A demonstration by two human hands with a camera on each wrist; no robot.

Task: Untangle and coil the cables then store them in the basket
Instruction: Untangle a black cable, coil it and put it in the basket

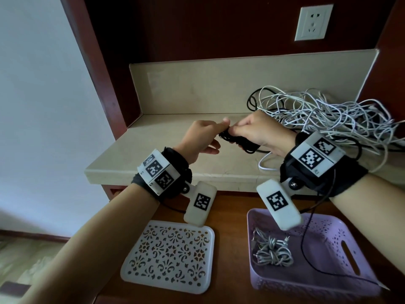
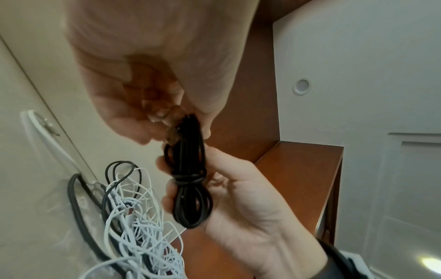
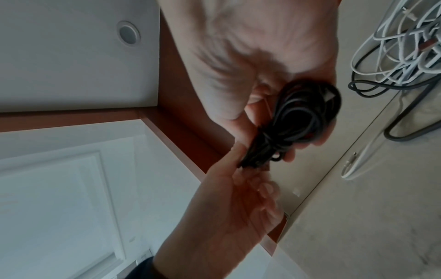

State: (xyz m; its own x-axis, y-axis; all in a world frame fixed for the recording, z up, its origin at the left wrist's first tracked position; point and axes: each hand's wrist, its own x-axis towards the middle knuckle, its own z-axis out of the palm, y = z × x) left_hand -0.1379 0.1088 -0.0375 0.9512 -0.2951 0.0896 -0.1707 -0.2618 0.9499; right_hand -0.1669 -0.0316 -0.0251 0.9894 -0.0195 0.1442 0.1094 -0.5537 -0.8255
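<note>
Two hands meet mid-frame: the right hand [image 1: 260,130] grips a round black coil [image 1: 238,140], and the left hand [image 1: 202,138] pinches its end.

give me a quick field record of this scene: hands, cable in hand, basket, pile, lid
left hand: pinches end of black cable bundle
right hand: grips black cable bundle, coiled, wrapped at its middle
basket: purple, holds one coiled grey cable
tangled pile: white and black cables on counter
white lid: flat, left of basket
</note>
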